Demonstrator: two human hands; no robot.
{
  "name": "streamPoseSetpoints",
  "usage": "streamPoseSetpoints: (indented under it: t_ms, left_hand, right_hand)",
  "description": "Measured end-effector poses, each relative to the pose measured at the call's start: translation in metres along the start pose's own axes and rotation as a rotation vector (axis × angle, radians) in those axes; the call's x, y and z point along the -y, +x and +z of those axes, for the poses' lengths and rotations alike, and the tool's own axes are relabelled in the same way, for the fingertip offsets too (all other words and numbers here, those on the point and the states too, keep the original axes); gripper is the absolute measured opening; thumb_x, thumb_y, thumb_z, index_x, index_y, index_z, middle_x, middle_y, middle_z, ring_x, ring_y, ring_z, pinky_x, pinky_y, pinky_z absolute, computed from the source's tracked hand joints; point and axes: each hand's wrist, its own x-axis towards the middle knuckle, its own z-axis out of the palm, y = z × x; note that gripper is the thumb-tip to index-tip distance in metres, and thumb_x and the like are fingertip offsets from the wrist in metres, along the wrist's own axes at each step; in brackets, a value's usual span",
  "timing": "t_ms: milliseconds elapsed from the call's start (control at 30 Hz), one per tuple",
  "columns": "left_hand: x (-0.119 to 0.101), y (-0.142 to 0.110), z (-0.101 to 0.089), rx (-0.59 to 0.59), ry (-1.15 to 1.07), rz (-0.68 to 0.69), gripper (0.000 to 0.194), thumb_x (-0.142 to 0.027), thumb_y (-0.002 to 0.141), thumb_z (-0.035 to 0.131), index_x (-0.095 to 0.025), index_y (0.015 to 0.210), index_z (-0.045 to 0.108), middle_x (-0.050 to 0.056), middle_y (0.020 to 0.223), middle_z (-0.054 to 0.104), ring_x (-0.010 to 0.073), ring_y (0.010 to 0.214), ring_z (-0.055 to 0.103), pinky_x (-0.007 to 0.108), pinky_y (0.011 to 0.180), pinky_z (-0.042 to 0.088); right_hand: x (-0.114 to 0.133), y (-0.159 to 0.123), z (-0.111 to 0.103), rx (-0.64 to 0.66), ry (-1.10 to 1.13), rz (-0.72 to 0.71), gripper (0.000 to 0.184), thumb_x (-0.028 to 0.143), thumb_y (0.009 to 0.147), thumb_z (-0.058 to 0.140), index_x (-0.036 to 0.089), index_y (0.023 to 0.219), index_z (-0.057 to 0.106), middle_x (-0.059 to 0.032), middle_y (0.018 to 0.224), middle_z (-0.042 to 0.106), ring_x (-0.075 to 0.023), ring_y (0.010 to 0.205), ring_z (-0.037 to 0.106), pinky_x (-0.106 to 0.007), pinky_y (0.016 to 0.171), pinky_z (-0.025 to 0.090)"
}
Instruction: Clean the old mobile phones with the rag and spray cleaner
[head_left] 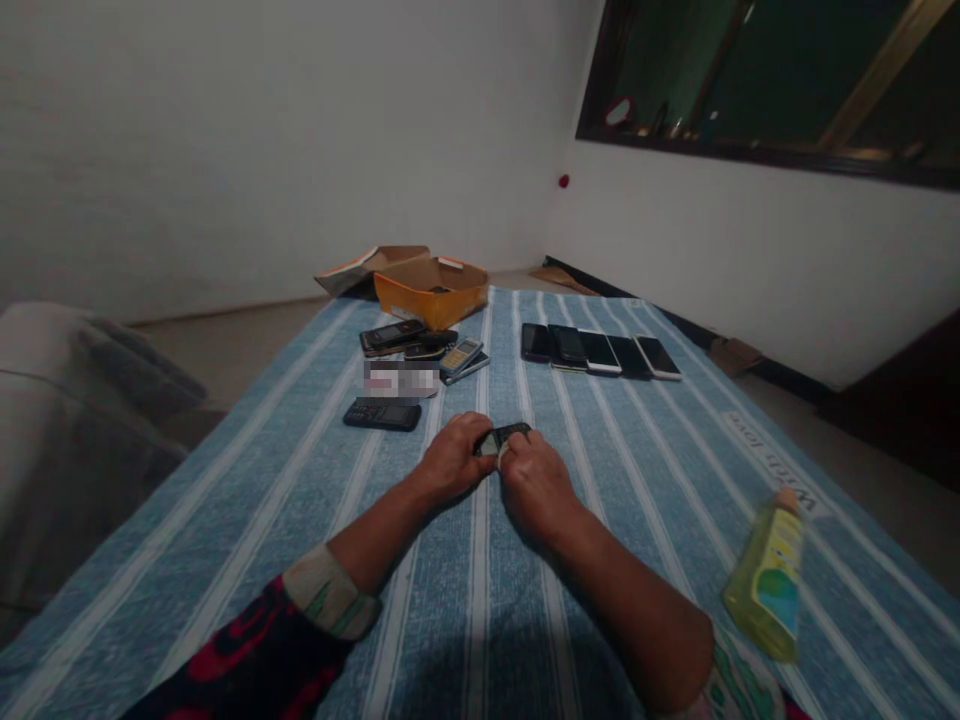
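Note:
A small dark mobile phone [514, 432] is held between both hands over the middle of the cloth. My left hand [454, 458] grips its left end, thumb in front and fingers behind. Closed over its right part is my right hand [536, 482], with the fingertips bent onto the phone's face. Something pale shows by the right fingertips, too small to make out. Nearest on the left lies a black keypad phone [382, 414], and behind it a loose pile of older phones, among them a yellowish keypad phone [461, 355].
A striped blue cloth [442, 600] covers the table. At the far end stands an open orange box [420, 300] beside its lid [367, 265]. Several smartphones lie in a row, including a white one [658, 357]. A bottle of yellow-green liquid [766, 585] is at right.

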Motion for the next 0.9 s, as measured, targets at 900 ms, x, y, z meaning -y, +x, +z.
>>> streamPoseSetpoints:
  t_ms: [900]
  left_hand:
    - [0.002, -0.004, 0.007, 0.004, -0.021, -0.033, 0.013, -0.02, 0.073, 0.065, -0.018, 0.086, 0.065, 0.006, 0.093, 0.065, 0.0228, 0.093, 0.059, 0.034, 0.087, 0.046]
  right_hand:
    - [-0.003, 0.029, 0.018, -0.153, 0.017, -0.055, 0.017, 0.006, 0.088, 0.054, 0.015, 0.083, 0.068, -0.0077, 0.085, 0.062, -0.0225, 0.084, 0.047, -0.033, 0.07, 0.034]
